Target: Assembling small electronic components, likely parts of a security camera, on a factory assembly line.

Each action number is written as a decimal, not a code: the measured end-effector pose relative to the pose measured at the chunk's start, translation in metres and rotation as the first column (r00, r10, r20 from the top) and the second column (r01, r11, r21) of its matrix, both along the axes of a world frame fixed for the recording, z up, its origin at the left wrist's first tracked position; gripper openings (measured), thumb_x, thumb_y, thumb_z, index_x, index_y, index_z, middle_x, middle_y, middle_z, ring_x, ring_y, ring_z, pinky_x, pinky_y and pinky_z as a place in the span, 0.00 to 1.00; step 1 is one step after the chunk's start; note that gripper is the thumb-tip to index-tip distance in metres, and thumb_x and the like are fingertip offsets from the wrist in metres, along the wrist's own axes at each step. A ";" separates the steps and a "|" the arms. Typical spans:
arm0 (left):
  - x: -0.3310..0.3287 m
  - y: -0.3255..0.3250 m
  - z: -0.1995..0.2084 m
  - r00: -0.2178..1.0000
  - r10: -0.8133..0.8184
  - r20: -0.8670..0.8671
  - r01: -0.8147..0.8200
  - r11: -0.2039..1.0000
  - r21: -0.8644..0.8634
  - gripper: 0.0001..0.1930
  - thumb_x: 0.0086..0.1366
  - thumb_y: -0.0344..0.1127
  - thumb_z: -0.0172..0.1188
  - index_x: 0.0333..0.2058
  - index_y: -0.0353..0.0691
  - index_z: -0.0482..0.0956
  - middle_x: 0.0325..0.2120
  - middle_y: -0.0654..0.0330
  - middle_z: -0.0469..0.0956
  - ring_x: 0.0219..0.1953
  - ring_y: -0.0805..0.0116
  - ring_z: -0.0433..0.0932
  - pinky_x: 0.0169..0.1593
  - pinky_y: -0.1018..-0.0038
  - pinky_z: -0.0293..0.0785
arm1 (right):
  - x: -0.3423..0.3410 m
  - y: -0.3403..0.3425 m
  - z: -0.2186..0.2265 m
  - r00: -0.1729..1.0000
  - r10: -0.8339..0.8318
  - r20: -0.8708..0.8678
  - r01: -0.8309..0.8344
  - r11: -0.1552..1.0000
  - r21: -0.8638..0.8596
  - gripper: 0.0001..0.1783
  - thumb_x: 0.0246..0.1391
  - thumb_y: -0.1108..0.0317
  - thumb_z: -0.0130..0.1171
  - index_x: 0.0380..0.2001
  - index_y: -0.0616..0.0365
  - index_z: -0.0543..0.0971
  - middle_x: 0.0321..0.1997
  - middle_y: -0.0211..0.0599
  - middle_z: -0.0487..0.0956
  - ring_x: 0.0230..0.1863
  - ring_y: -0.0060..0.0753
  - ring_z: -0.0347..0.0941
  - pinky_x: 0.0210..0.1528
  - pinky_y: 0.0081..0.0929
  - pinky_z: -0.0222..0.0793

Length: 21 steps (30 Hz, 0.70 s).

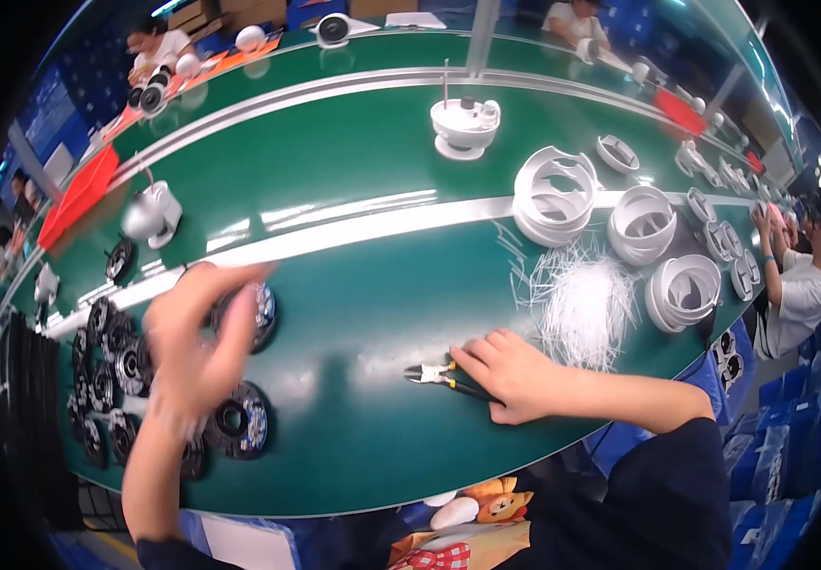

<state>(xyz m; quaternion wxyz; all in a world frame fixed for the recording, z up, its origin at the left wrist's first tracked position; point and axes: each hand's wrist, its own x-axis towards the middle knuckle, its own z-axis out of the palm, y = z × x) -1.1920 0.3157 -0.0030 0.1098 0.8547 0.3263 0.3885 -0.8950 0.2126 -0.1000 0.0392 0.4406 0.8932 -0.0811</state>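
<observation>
Over the left part of the green table, my left hand (pixel 192 347) is blurred by motion, its thumb and fingers apart. Just beyond it, partly covered by the thumb, is a black round part with a speckled ring face (pixel 264 315). A similar black round part (pixel 238 421) lies below that hand. My right hand (pixel 505 375) rests on the table at centre right, wrapped round the dark handles of a pair of cutting pliers. The pliers' metal jaws (pixel 425 373) point left, with yellow showing near the pivot.
Several black round parts (pixel 128 367) cluster at the left. A pile of thin white strips (pixel 584 309) lies right of centre, beside white ring-shaped housings (pixel 642 224). A conveyor (pixel 334 142) beyond carries a white base assembly (pixel 464 127). A co-worker (pixel 802 275) is at the right.
</observation>
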 end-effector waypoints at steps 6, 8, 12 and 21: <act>0.214 0.191 -0.049 0.971 0.164 0.173 0.023 0.657 -0.754 0.36 0.52 0.46 0.56 0.52 0.27 0.54 0.42 0.46 0.70 0.35 0.63 0.76 0.34 0.73 0.76 | 0.014 -0.038 -0.012 0.948 -0.168 -0.271 0.223 0.956 0.188 0.28 0.24 0.73 0.57 0.39 0.64 0.72 0.32 0.39 0.69 0.31 0.38 0.64 0.34 0.29 0.62; 0.276 0.226 -0.077 0.847 0.351 0.398 0.229 0.435 -0.871 0.36 0.51 0.44 0.57 0.50 0.26 0.52 0.42 0.44 0.67 0.36 0.56 0.75 0.33 0.68 0.77 | 0.023 -0.059 0.012 0.832 -0.307 -0.462 0.409 0.902 0.137 0.27 0.23 0.75 0.59 0.38 0.61 0.73 0.31 0.39 0.70 0.30 0.39 0.67 0.32 0.29 0.65; 0.317 0.261 -0.137 0.657 0.387 0.647 0.532 0.370 -0.762 0.25 0.55 0.36 0.49 0.48 0.26 0.56 0.43 0.44 0.66 0.39 0.51 0.73 0.34 0.62 0.77 | 0.051 -0.083 0.065 0.639 -0.484 -0.598 0.633 0.773 0.050 0.23 0.27 0.76 0.57 0.35 0.61 0.75 0.27 0.39 0.72 0.28 0.36 0.68 0.31 0.25 0.65; 0.155 0.161 -0.039 0.899 -0.038 0.436 0.429 0.279 -0.859 0.20 0.51 0.26 0.43 0.45 0.28 0.62 0.38 0.50 0.71 0.37 0.60 0.75 0.40 0.66 0.77 | 0.093 -0.055 0.112 0.807 -0.314 -0.500 0.537 0.742 0.401 0.32 0.19 0.77 0.55 0.40 0.65 0.73 0.25 0.39 0.68 0.22 0.34 0.64 0.25 0.23 0.62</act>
